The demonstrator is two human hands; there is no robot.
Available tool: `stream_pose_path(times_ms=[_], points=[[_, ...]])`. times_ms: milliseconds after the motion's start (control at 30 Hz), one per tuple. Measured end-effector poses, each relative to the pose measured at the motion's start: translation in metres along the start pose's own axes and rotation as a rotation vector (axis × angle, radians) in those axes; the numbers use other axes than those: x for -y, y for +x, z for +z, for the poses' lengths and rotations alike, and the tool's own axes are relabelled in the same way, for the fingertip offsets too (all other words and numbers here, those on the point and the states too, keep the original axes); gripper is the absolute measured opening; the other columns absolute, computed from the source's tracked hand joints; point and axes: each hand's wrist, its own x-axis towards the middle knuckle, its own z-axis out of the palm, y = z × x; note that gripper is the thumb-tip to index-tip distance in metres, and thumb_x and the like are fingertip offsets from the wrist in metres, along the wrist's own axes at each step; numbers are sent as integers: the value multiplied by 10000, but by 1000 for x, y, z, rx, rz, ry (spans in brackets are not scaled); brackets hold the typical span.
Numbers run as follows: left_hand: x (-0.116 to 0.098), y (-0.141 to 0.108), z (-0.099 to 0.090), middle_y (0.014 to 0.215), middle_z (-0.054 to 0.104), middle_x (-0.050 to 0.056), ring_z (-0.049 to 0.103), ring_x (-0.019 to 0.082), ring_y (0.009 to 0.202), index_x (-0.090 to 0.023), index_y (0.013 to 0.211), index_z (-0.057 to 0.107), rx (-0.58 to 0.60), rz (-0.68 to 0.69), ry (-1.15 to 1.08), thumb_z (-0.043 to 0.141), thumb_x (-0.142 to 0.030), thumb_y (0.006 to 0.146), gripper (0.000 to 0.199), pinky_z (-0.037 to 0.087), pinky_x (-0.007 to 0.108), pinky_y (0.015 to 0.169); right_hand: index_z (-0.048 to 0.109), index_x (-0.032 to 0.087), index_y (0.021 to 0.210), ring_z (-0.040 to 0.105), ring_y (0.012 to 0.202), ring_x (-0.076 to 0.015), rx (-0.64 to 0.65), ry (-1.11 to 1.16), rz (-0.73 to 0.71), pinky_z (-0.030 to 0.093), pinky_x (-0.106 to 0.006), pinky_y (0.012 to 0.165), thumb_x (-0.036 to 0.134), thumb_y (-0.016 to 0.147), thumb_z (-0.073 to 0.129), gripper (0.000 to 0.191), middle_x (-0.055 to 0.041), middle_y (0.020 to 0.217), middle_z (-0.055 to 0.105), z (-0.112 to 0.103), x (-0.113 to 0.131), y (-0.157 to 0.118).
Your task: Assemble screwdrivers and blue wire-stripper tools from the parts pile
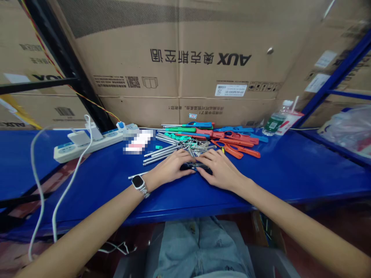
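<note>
Both my hands rest on a blue shelf (pixel 290 170) over a small dark part with thin metal pieces (pixel 195 166). My left hand (pixel 171 168), with a watch on its wrist, covers the part's left end. My right hand (pixel 222 168) presses on its right end. How firmly either hand grips it is hidden by the fingers. Just behind my hands lies a heap of several metal rods (pixel 162 150) and coloured plastic handles: orange (pixel 236 148), green (pixel 181 130) and blue (pixel 234 128).
A white power strip (pixel 87 144) with plugged chargers and white cables (pixel 62 193) lies at the left. A green-labelled bottle and a cup with a straw (pixel 279 121) stand at the right. Big cardboard boxes (pixel 185 58) form the back wall. A plastic bag (pixel 348 127) sits far right.
</note>
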Motion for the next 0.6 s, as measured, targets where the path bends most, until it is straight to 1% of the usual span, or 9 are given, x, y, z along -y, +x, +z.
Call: stream_pose_path(times_ms=[67,133,233,300,400,500,600], points=[[1,-5,-10,1187,655,98,591,272,1145,-179,1220,630,-29,-34,-2,746,-387,901,398,481,446,1018,670,145,1270,602,1121,-296,-3,27,0,443,-448,915,316,1009,553,333,-136,1194,718,2,4,8],[4,-14,-23,1194,646,93,582,286,1151,-196,1214,628,-48,-93,10,780,-458,852,472,477,461,1008,674,137,1249,599,1107,-295,-19,42,-3,438,-452,926,332,1009,556,332,-131,1153,716,3,6,14],[10,-28,-41,1107,672,70,601,281,1082,-207,1106,669,36,-211,30,781,-437,834,373,486,457,960,686,143,1202,593,1094,-288,-31,72,-18,435,-450,930,359,1006,565,316,-119,1109,704,5,9,22],[15,-36,-48,1087,678,67,622,268,1035,-203,1067,687,87,-278,17,766,-397,831,316,497,439,929,688,153,1188,587,1098,-285,-20,97,-36,435,-451,941,366,998,582,305,-114,1107,691,8,13,29],[20,-41,-51,1101,677,73,648,257,1004,-197,1066,700,105,-338,-7,730,-324,817,282,515,418,901,690,164,1175,579,1079,-279,7,131,-61,437,-455,954,385,989,598,303,-112,1090,672,17,18,42],[23,-42,-50,1131,684,79,654,256,1031,-197,1099,709,99,-346,-19,689,-258,809,297,518,417,925,694,173,1150,572,1064,-271,39,179,-84,434,-452,954,383,988,599,282,-104,1061,660,26,21,52],[23,-41,-49,1139,707,81,657,250,1053,-191,1119,720,126,-342,-35,663,-199,798,326,509,409,953,694,174,1131,573,1041,-259,60,245,-97,434,-441,941,352,990,591,249,-94,1035,654,32,19,54]])
